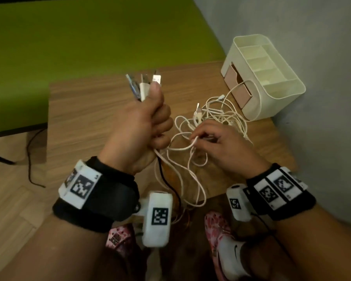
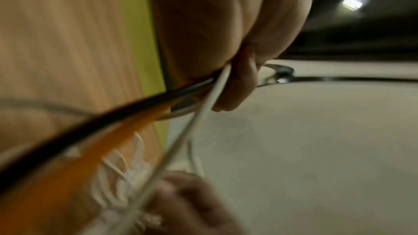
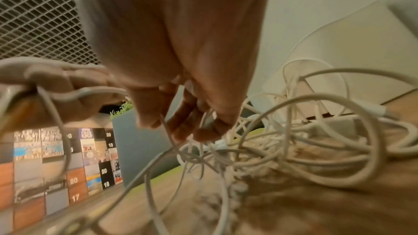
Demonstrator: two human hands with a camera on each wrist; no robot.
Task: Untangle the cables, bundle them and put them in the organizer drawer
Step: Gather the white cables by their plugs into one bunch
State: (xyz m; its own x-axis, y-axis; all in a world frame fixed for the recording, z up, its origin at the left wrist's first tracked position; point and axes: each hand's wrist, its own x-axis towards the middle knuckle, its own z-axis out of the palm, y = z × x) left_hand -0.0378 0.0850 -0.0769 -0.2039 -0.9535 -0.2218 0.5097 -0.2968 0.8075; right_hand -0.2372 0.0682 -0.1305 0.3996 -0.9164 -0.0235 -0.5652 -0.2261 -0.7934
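Observation:
My left hand is raised in a fist around a bunch of cables, with several USB plug ends sticking up above the thumb. White, black and orange cable lengths trail down out of that fist. A tangle of white cables lies on the wooden table. My right hand reaches into the tangle, its fingertips pinching one white strand; in the right wrist view the fingers curl among the loops. The cream organizer stands at the far right with its pink drawer pulled open.
A green surface lies beyond the table and a grey wall runs along the right. One white cable loops against the organizer's front. Loops hang over the table's near edge above my shoes. A thin black cord lies on the floor at left.

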